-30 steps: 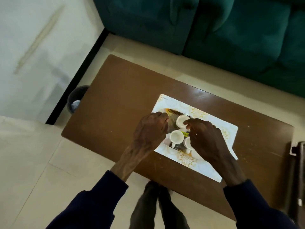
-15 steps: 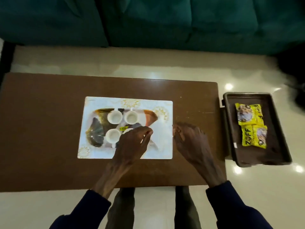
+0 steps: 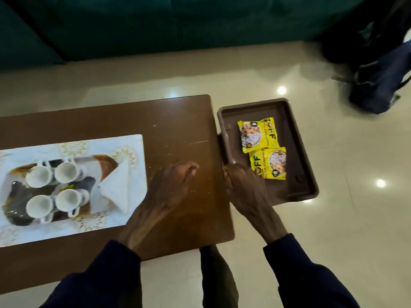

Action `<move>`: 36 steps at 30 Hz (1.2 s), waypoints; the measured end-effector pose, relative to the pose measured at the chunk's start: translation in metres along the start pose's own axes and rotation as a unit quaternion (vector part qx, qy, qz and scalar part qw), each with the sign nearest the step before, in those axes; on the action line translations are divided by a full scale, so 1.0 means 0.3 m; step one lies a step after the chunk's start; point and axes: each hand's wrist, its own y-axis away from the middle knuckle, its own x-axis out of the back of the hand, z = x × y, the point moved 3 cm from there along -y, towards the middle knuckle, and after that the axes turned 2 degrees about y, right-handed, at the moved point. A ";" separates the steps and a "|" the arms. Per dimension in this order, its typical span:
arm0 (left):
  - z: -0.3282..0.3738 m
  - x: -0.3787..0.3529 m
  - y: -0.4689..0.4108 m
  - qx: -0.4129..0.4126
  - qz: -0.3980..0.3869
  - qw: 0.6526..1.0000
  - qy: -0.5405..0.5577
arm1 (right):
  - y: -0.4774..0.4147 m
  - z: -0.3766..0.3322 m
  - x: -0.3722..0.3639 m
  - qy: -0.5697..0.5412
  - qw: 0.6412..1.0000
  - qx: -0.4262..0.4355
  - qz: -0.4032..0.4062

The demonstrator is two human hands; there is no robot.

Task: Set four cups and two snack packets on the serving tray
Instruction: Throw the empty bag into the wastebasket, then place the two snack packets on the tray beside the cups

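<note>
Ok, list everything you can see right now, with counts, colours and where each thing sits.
cups: four, white, in a two-by-two group on the patterned tray
patterned tray: one, white with gold print, left on the table
table: one, brown wood
brown tray: one, just past the table's right end
snack packets: two, yellow, in the brown tray
sofa: teal, behind the table
bag: dark blue, on the floor, top right
left hand: over the bare table, holding nothing
right hand: at the brown tray's near-left edge, by the nearer packet

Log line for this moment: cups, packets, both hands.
cups: four on serving tray | snack packets: two in brown tray | right hand: reaching packets, empty | left hand: over table, empty
</note>
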 end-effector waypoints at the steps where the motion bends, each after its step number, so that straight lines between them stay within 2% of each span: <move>1: 0.037 -0.040 -0.037 0.008 -0.013 1.000 0.012 | -0.002 0.068 -0.005 -0.004 1.000 -0.019 0.000; 5: 0.157 -0.179 -0.166 0.038 -0.052 0.996 0.064 | 0.000 0.299 -0.019 -0.014 0.996 -0.083 -0.020; 9: 0.245 -0.283 -0.303 0.027 -0.046 0.994 0.091 | -0.012 0.467 -0.009 -0.062 0.990 -0.130 0.002; 14: 0.328 -0.395 -0.504 -0.061 -0.066 0.996 -0.013 | -0.077 0.614 -0.058 -0.056 0.986 -0.160 -0.001; 17: 0.373 -0.441 -0.590 -0.111 -0.066 0.990 -0.057 | -0.121 0.652 -0.100 -0.062 0.986 -0.157 0.006; 21: 0.413 -0.487 -0.666 -0.133 -0.049 0.987 -0.074 | -0.180 0.641 -0.161 -0.054 0.983 -0.177 0.000; 27: 0.387 -0.549 -0.772 -0.065 -0.154 0.978 -0.123 | -0.221 0.616 -0.269 0.036 0.982 -0.184 -0.028; 30: 0.360 -0.571 -0.799 -0.026 -0.169 0.977 -0.126 | -0.226 0.640 -0.294 0.056 0.985 -0.159 -0.040; 36: 0.281 -0.611 -0.796 0.059 -0.176 0.972 -0.147 | -0.203 0.723 -0.285 0.064 0.996 0.028 -0.058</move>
